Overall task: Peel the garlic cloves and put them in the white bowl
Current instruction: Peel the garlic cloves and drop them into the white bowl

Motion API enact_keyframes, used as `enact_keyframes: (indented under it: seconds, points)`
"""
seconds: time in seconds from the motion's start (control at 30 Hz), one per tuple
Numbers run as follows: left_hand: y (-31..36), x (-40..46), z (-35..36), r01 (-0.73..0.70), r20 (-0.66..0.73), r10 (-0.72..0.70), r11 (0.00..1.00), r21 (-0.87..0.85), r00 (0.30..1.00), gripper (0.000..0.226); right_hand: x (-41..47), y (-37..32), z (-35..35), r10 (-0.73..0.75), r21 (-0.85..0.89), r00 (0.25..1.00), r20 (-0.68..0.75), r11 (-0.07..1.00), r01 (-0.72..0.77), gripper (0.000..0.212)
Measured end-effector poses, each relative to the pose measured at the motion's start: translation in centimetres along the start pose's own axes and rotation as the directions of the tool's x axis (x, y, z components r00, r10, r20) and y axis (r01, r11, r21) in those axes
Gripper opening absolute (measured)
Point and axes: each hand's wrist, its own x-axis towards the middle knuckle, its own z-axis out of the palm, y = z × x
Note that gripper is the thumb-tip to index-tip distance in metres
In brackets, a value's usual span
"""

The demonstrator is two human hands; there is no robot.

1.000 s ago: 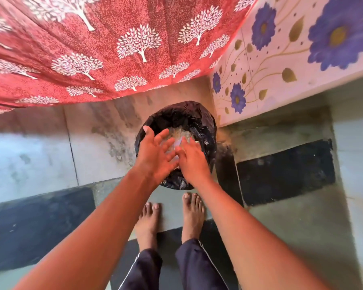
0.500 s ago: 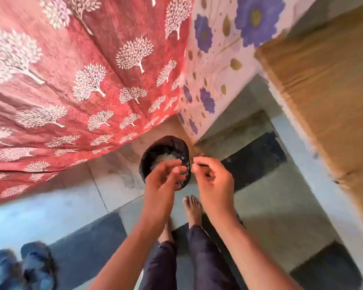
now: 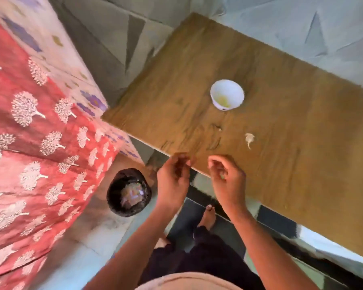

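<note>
Cloth [image 3: 40, 143]: red, printed with white trees, filling the left side.
Table [image 3: 281, 174]: brown wood grain, reaching from the middle to the right edge.
Bin [image 3: 128, 192]: black-lined, on the floor beside the table's near corner, pale scraps inside.
Left hand [image 3: 173, 178]: raised at the table's near edge, fingers loosely curled (blurred; cannot tell whether holding anything).
Right hand [image 3: 227, 178]: just beside it, fingers curled inward, contents not discernible.
White bowl [image 3: 227, 97]: upright on the table, well beyond the hands, yellowish bits inside.
Garlic piece [image 3: 249, 139]: pale, lying on the table between bowl and right hand.
</note>
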Motion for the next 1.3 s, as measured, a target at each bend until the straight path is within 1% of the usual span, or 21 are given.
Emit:
enact_keyframes:
  seconds: [0.03,0.1,0.17,0.2,0.27,0.33,0.4,0.47,0.53,0.6,0.67,0.73,0.8,0.87,0.9,1.0,1.07,1.13,1.2,1.3]
  points:
    - [0.5,1.1,1.4,-0.068,0.022,0.066,0.993,0.092,0.998,0.019,0.5,1.1,-1.4,0.010,-0.026,1.000,-0.029,1.000,-0.011,0.019]
    - [1.2,3.8,4.6,-0.179,0.080,0.166,0.961,0.211,0.983,0.029,1.8,3.6,-3.9,0.022,-0.072,0.997,-0.070,0.997,-0.027,0.021]
    - [1.4,6.6,7.4,-0.264,0.149,0.226,0.909,0.324,0.963,0.041,3.2,5.8,-5.8,0.027,-0.132,0.996,-0.089,0.990,-0.039,0.022]
    - [1.2,8.0,8.7,-0.300,0.179,0.249,0.878,0.374,0.952,0.043,3.9,6.8,-6.5,0.027,-0.173,0.995,-0.092,0.984,-0.043,0.023]
    - [0.7,10.3,11.0,-0.338,0.213,0.267,0.820,0.462,0.940,0.035,5.3,8.4,-7.9,0.028,-0.247,0.995,-0.092,0.968,-0.050,0.023]
    - [0.3,11.9,12.3,-0.312,0.185,0.252,0.787,0.533,0.950,0.023,6.3,9.6,-8.7,0.045,-0.269,0.996,-0.071,0.961,-0.063,0.027]
    - [0.2,12.6,13.0,-0.292,0.140,0.259,0.787,0.544,0.956,0.019,7.1,10.6,-9.4,0.071,-0.262,0.996,-0.054,0.961,-0.083,0.028]
    - [0.3,12.9,13.1,-0.309,0.128,0.287,0.779,0.546,0.949,0.013,7.5,11.5,-9.8,0.036,-0.266,0.998,-0.048,0.963,-0.047,0.026]
    - [0.6,13.0,13.4,-0.350,0.153,0.323,0.743,0.570,0.934,0.006,7.5,11.9,-10.1,0.000,-0.277,1.000,-0.024,0.961,-0.007,0.024]
    - [1.0,12.9,13.8,-0.374,0.189,0.330,0.696,0.613,0.925,0.006,7.6,12.0,-10.1,-0.014,-0.278,1.000,-0.013,0.960,0.009,0.024]
    - [2.0,12.8,13.8,-0.382,0.186,0.342,0.699,0.605,0.921,0.005,7.6,12.3,-10.1,-0.030,-0.282,1.000,-0.005,0.959,0.027,0.025]
    - [3.8,13.1,13.9,-0.411,0.143,0.405,0.717,0.564,0.903,0.009,7.6,12.6,-10.2,-0.050,-0.275,0.999,-0.021,0.960,0.042,0.025]
    - [5.7,14.6,14.1,-0.462,0.138,0.475,0.682,0.567,0.869,0.008,7.7,12.7,-10.2,-0.065,-0.268,0.997,-0.040,0.962,0.052,0.025]
    - [6.7,17.0,14.5,-0.514,0.221,0.491,0.612,0.600,0.843,0.008,7.6,12.6,-10.0,-0.055,-0.270,0.998,-0.041,0.962,0.042,0.025]
    - [7.0,18.3,14.7,-0.528,0.277,0.471,0.570,0.630,0.838,0.010,7.7,12.4,-9.9,-0.037,-0.271,0.999,-0.040,0.962,0.025,0.025]
    - [7.3,20.8,14.7,-0.535,0.436,0.311,0.456,0.712,0.845,0.023,7.8,12.3,-9.8,0.027,-0.282,0.999,-0.032,0.959,-0.035,0.026]
    - [7.4,21.1,14.6,-0.563,0.492,0.274,0.405,0.721,0.827,0.029,7.9,12.2,-9.8,0.040,-0.282,0.999,-0.030,0.958,-0.047,0.026]
    - [7.2,21.1,14.4,-0.577,0.492,0.302,0.420,0.700,0.817,0.030,8.0,12.0,-9.9,0.055,-0.267,0.998,-0.040,0.962,-0.063,0.025]
    - [6.8,20.9,14.3,-0.572,0.450,0.355,0.469,0.673,0.820,0.029,8.3,11.8,-9.9,0.062,-0.241,0.996,-0.057,0.968,-0.074,0.022]
    - [6.5,19.4,14.2,-0.601,0.385,0.467,0.534,0.595,0.796,0.023,9.0,11.5,-9.9,0.109,-0.184,0.992,-0.071,0.976,-0.121,0.029]
